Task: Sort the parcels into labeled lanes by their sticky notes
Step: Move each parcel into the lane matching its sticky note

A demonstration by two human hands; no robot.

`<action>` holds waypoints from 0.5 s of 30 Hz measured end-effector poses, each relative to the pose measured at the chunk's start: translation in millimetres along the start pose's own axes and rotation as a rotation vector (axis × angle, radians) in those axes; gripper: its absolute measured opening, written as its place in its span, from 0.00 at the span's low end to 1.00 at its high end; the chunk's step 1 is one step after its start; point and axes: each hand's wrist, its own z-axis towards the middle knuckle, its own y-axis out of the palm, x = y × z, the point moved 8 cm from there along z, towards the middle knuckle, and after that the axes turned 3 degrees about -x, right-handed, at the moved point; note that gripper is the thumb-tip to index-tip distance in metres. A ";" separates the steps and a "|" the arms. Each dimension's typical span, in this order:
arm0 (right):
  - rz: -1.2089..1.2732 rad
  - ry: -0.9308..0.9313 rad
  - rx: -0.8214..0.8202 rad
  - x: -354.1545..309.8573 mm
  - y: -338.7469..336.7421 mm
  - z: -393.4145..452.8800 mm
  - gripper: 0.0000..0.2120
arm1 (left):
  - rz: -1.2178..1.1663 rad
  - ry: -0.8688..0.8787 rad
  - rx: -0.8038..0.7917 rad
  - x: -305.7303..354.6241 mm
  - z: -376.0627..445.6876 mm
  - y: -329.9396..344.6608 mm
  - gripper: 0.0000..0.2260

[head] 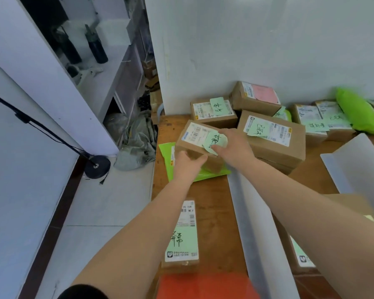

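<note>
A small brown cardboard parcel (194, 137) with a white shipping label and a green sticky note (214, 143) sits tilted over a flat green mailer bag (166, 156) at the table's left edge. My left hand (187, 164) grips the parcel's near corner from below. My right hand (231, 145) holds its right side, thumb and fingers around the sticky note. Another parcel (181, 234) with a green note lies nearer me in the same lane.
More noted parcels (272, 137) are piled against the back wall, with a bright green bag (358, 111) at the far right. White paper dividers (253, 223) split the wooden table (212, 203) into lanes. An orange-red package (203, 285) lies at the near edge. Floor and shelving are left.
</note>
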 end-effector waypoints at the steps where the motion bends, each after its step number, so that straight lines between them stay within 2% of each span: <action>1: -0.031 -0.020 0.001 -0.2 0.1 9.9 0.25 | -0.025 -0.007 0.030 1.2 4.6 1.2 0.26; 5: -0.180 -0.041 -0.078 3.8 9.9 39.5 0.23 | -0.117 -0.036 0.074 -2.0 19.1 7.4 0.27; 8: -0.179 -0.033 -0.092 5.0 13.6 47.7 0.23 | -0.174 -0.069 0.088 -6.3 23.0 7.8 0.28; 11: -0.135 -0.014 -0.085 1.4 15.6 45.9 0.27 | -0.265 -0.074 0.131 -7.8 22.7 1.1 0.22; 15: -0.071 0.038 -0.083 -1.0 20.9 32.1 0.25 | -0.233 -0.036 0.135 -7.5 17.0 -10.2 0.15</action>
